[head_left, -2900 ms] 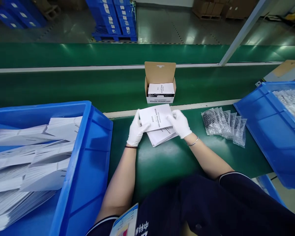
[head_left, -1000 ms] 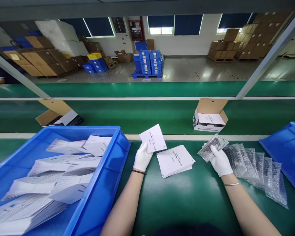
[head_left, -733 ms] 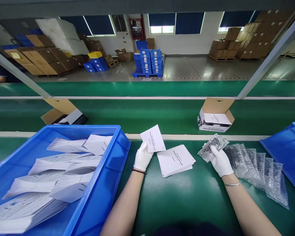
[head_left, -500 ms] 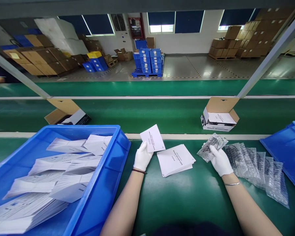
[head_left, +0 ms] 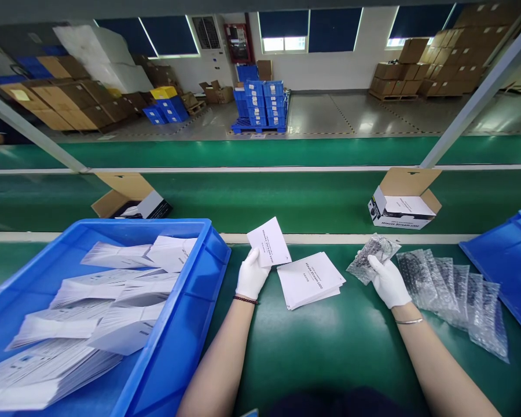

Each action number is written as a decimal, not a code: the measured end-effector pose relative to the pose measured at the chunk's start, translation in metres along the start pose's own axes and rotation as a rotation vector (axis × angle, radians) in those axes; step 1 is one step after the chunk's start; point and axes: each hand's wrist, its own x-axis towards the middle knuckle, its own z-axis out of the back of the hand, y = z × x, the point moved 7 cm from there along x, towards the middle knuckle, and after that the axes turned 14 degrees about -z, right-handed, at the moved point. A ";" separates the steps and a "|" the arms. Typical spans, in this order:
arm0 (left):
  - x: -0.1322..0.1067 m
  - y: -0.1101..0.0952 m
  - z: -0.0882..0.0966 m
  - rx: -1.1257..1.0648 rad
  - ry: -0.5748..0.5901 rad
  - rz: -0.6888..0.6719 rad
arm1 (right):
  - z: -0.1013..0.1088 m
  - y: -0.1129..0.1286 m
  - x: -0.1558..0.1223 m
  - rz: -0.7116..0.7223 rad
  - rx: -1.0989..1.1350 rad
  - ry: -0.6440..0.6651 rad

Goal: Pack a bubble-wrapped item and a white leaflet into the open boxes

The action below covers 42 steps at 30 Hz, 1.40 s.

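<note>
My left hand (head_left: 252, 275), in a white glove, grips a white printed booklet (head_left: 270, 243) by its lower left corner. Just right of it lies a small stack of the same booklets (head_left: 309, 282) on the green work surface. My right hand (head_left: 389, 281), gloved too, pinches a clear bubble-wrap pouch (head_left: 371, 258); what the pouch contains is hard to make out. Beside that hand several more bubble-wrap pouches (head_left: 451, 289) overlap in a row. On the left a blue bin (head_left: 219, 255) holds bundles of white booklets (head_left: 113, 313).
Beyond the white strip, an open carton (head_left: 402, 223) with a white booklet inside stands at right, another open carton (head_left: 150, 209) at left. A second blue bin (head_left: 503, 249) sits at the right edge. Slanting metal posts (head_left: 481, 87) frame both sides.
Both open cartons have shifted to the right along the green strip. My hands keep nearly the same places, still holding the booklet and the pouch.
</note>
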 end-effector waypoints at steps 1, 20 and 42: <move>-0.001 0.000 0.000 0.001 -0.006 0.002 | -0.001 -0.001 0.000 -0.033 0.027 0.005; 0.004 0.001 0.006 0.002 0.025 -0.019 | -0.002 0.000 -0.004 -0.068 -0.004 -0.023; 0.007 0.004 0.007 0.036 0.072 -0.016 | -0.006 0.002 -0.004 -0.045 -0.027 0.009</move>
